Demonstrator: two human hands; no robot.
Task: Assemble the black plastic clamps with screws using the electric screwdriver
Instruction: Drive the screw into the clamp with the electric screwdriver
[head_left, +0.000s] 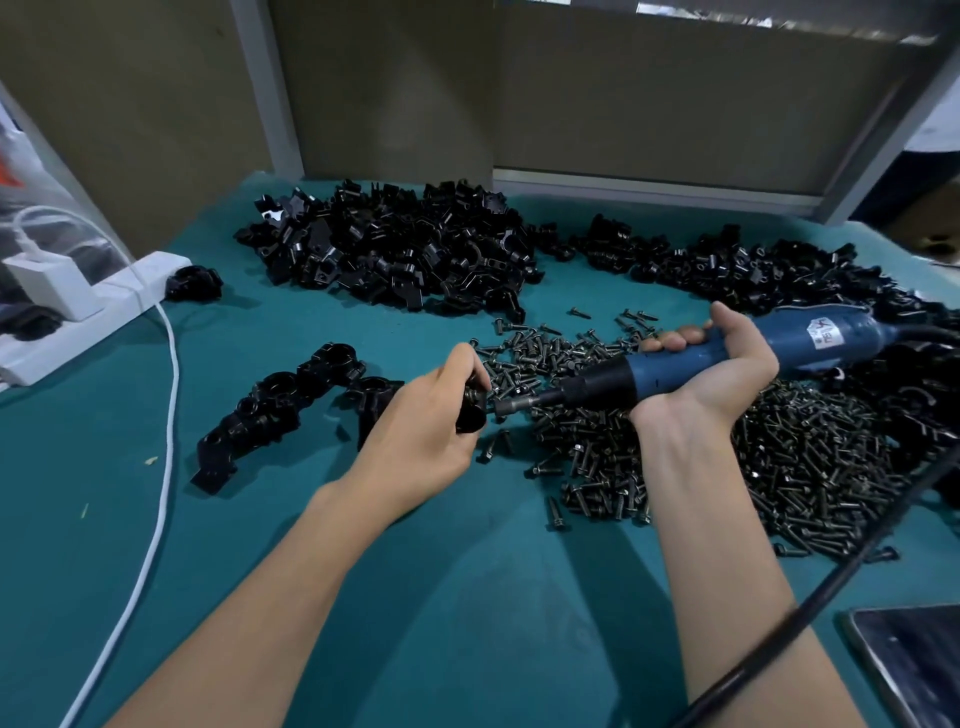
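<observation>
Over the middle of the desk (441, 582), between the heaps, we hold the work up off the green surface so that both hands can line it up. Our left hand (426, 415) has its fingers curled tight round one black clamp (474, 415), turned so that the face with what looks like a screw head points right, toward the tool. Our right hand (711, 374) lies palm up, wrapped round the blue barrel of the electric screwdriver (831, 338); we judge this underhand grip keeps the tool level and lets it push sideways. Its bit (511, 405) points left and meets the clamp, or stands just beside it; whether it is seated in the screw we cannot tell.

The screws (779, 457) lie heaped on the near right, right under the tool hand, so the next one is a short reach away. The loose clamp parts (395, 249) are piled at the far side, with a second pile (753, 265) at the far right. A row of clamps (280, 405) lies to the left, beside the holding hand, likely set there as done work, apart from the raw stock. The black cord (831, 566) trails off to the near right, away from the work. A power strip (78, 306) and a white cable (166, 415) keep to the left edge.
</observation>
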